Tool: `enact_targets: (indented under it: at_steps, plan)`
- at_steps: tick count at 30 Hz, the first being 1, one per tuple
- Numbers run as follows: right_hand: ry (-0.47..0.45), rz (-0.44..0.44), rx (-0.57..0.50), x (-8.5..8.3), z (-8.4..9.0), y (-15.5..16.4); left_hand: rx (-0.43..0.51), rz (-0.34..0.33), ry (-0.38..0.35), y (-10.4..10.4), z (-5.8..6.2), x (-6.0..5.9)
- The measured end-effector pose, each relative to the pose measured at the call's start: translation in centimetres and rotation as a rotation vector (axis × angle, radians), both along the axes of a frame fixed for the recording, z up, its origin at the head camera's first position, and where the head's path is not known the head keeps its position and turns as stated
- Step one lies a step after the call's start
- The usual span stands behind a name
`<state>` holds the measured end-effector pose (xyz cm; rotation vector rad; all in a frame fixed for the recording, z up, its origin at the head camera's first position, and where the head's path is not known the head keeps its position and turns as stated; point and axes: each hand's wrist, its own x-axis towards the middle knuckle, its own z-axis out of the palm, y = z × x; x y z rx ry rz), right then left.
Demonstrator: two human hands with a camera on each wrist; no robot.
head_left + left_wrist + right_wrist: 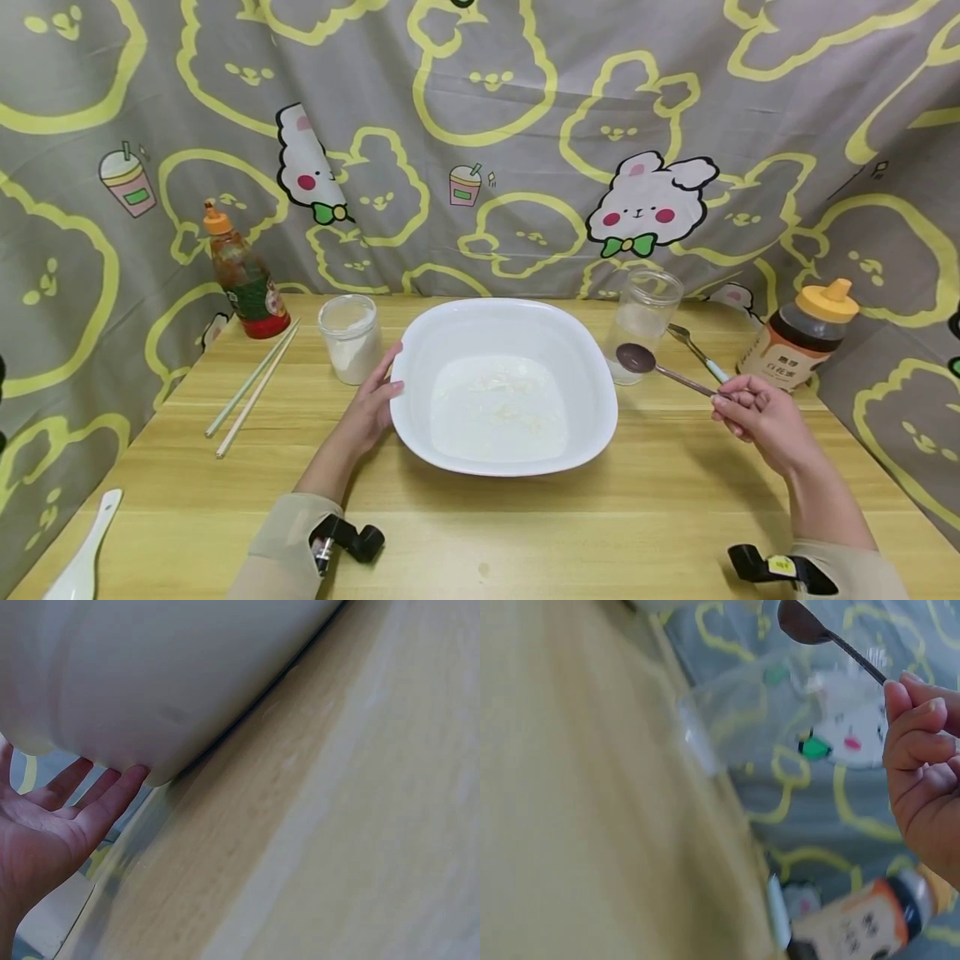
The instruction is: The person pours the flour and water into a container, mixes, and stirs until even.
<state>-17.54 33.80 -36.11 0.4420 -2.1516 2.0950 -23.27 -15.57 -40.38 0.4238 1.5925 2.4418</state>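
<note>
A large white bowl (592, 417) sits mid-table with white flour and liquid in its bottom. My left hand (371, 408) rests flat against its left rim; in the left wrist view straight fingers (112, 802) touch the bowl's underside (150, 682). My right hand (753, 408) pinches the handle of a dark metal spoon (637, 358), its bowl hovering beside a clear glass jar (643, 321) just right of the white bowl. In the right wrist view the spoon (802, 622) points up and left from my curled fingers (919, 739).
A flour jar (350, 337), chopsticks (255, 387) and a sauce bottle (243, 275) stand at the left. A honey bottle (802, 337) and another spoon (697, 350) are at the right. A white ceramic spoon (82, 554) lies near the front left corner.
</note>
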Motion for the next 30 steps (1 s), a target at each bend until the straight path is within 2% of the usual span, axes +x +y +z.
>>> enact_targets:
  at_steps: [6, 12, 18, 23, 30]
  plan:
    - [0.001, 0.051, 0.042, -1.5, 2.6, -2.8, 0.008, -0.003, -0.005, 0.0, 0.1, 0.0]
    - [-0.023, 0.076, 0.137, -3.4, 3.8, -6.0, -0.003, -0.007, -0.004, 0.0, 0.2, 0.1]
    - [-0.037, 0.119, 0.253, -5.8, 4.3, -8.9, -0.005, -0.004, 0.001, -0.1, 0.3, 0.1]
    - [-0.096, 0.129, 0.362, -7.7, 4.2, -11.1, -0.004, -0.003, -0.001, -0.1, 0.3, 0.1]
    - [-0.124, 0.168, 0.479, -9.0, 3.7, -13.7, -0.013, 0.001, -0.012, -0.1, 0.4, 0.1]
